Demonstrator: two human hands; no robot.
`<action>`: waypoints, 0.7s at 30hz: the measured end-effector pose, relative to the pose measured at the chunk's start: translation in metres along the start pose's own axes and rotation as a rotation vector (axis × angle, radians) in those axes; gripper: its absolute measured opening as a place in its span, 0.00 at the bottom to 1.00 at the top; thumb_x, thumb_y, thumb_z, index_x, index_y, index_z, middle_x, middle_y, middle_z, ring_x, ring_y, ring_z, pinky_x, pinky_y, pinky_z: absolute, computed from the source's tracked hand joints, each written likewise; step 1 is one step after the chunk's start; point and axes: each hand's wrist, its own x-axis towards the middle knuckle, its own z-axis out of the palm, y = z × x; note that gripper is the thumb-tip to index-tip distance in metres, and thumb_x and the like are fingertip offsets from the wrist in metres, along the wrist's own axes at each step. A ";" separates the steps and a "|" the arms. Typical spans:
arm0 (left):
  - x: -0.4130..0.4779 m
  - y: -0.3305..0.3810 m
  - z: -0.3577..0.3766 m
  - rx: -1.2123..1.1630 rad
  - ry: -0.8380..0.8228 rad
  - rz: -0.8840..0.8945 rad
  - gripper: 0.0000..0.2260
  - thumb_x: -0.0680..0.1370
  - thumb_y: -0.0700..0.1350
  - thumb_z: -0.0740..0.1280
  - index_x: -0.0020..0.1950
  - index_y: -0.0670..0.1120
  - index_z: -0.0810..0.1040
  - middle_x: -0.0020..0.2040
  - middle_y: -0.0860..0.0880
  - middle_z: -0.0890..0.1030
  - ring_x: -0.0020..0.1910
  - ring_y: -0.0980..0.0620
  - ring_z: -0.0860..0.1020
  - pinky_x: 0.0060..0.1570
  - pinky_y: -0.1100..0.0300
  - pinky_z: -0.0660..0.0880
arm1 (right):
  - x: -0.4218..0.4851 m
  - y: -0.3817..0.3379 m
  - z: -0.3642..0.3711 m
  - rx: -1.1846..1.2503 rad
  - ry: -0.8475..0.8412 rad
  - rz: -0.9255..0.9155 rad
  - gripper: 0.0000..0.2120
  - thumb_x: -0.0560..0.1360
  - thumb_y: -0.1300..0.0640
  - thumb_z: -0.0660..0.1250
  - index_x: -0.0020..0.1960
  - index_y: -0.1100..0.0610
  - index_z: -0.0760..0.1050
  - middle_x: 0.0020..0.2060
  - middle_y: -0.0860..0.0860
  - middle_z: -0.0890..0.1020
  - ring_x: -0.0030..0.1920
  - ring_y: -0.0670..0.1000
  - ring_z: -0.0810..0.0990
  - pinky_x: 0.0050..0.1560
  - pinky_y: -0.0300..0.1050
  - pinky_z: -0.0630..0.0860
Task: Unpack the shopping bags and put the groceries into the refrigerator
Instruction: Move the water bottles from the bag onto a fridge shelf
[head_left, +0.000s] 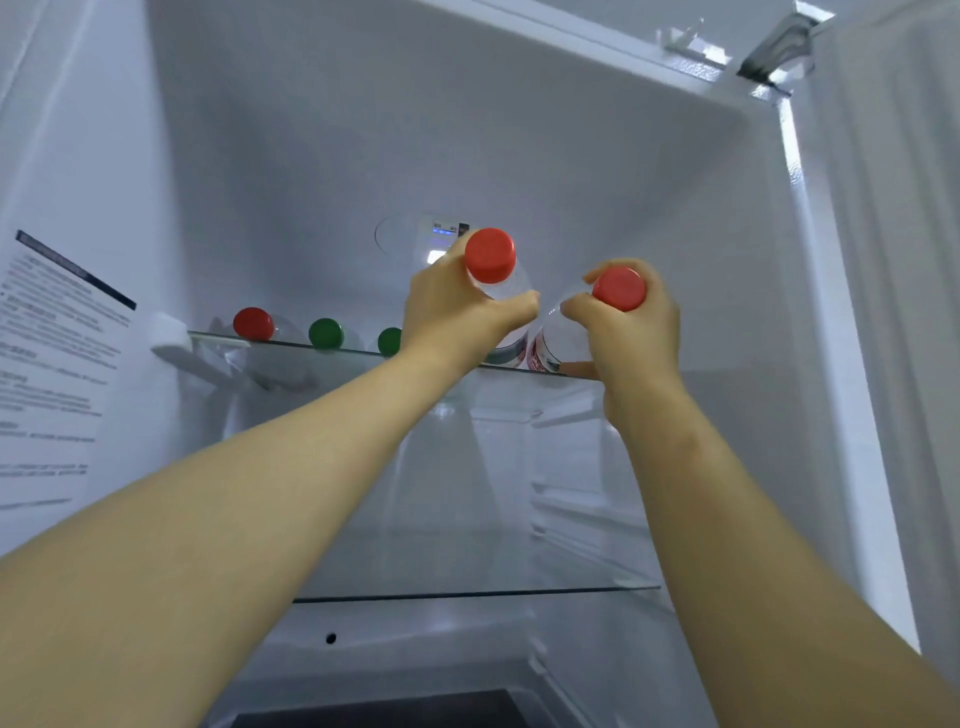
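Three capped bottles (253, 323), one red and two green, sat on the fridge's top glass shelf (291, 344). Left hand (457, 317) gripped a red-capped bottle (490, 255) and right hand (636, 332) gripped a second red-capped bottle (619, 289), both at shelf front, fingers not yet released. Bags out of view, so remainder unknown.

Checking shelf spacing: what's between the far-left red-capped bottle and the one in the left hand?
Head view: the left green-capped bottle and the right green-capped bottle, side by side on the top shelf; the left hand partly hides the second.
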 end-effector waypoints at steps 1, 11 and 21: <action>0.000 -0.002 0.001 0.023 -0.022 0.006 0.18 0.60 0.53 0.68 0.48 0.49 0.77 0.41 0.51 0.80 0.44 0.48 0.77 0.45 0.52 0.78 | 0.002 0.003 0.000 -0.011 -0.013 0.003 0.14 0.65 0.66 0.68 0.38 0.47 0.73 0.27 0.36 0.73 0.36 0.46 0.73 0.47 0.61 0.79; 0.001 -0.016 0.020 0.360 -0.115 0.066 0.17 0.69 0.57 0.70 0.55 0.56 0.73 0.44 0.57 0.76 0.44 0.51 0.71 0.40 0.60 0.65 | 0.021 0.027 -0.009 -0.209 -0.132 -0.042 0.12 0.68 0.62 0.70 0.43 0.47 0.74 0.36 0.42 0.75 0.45 0.49 0.77 0.47 0.54 0.80; 0.012 -0.031 0.022 0.370 -0.373 -0.083 0.22 0.66 0.56 0.74 0.57 0.56 0.72 0.48 0.56 0.77 0.52 0.49 0.75 0.58 0.48 0.71 | 0.037 0.049 -0.019 -0.315 -0.172 0.017 0.14 0.69 0.59 0.72 0.52 0.49 0.73 0.40 0.41 0.74 0.46 0.48 0.75 0.45 0.38 0.70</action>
